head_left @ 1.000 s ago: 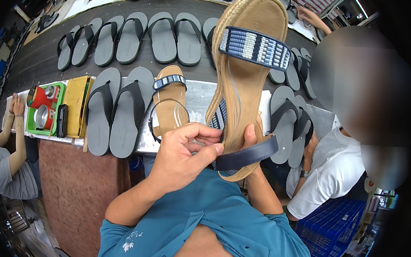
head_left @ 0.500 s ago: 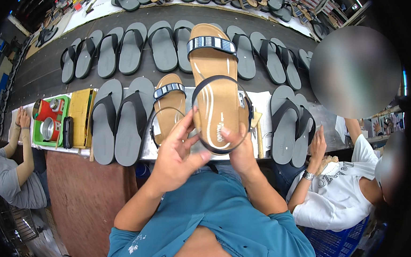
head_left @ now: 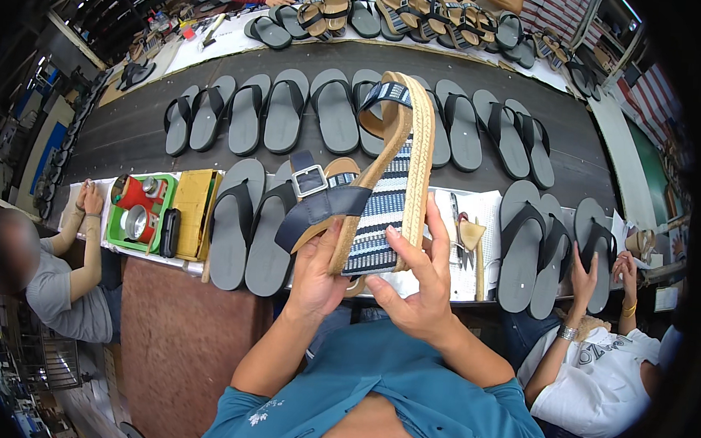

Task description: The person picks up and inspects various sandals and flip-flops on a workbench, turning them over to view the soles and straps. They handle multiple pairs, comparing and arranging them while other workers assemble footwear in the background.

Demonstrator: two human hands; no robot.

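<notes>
A tan sandal (head_left: 383, 205) with a blue-and-white striped woven side and braided edging is held up on its side before me. Its dark blue ankle strap (head_left: 323, 205) with a square silver buckle hangs out to the left. My left hand (head_left: 316, 277) grips the heel end from below. On the other side, my right hand (head_left: 423, 284) has fingers against the striped side and the braided edge, its thumb apart from the sandal. Mostly hidden behind, a matching sandal (head_left: 342, 169) lies on the table.
Grey flip-flops (head_left: 285, 117) stand in a row on the dark conveyor, others on the near table. At left are a green tray (head_left: 168, 184) with red tins and a yellow box (head_left: 194, 209). Tools (head_left: 470, 236) lie at right. Co-workers (head_left: 590, 370) sit on both sides; more people are across.
Both hands have turned the sandal from its footbed facing me onto its side, showing the striped woven side. The view has shifted, bringing people across the conveyor into sight.
</notes>
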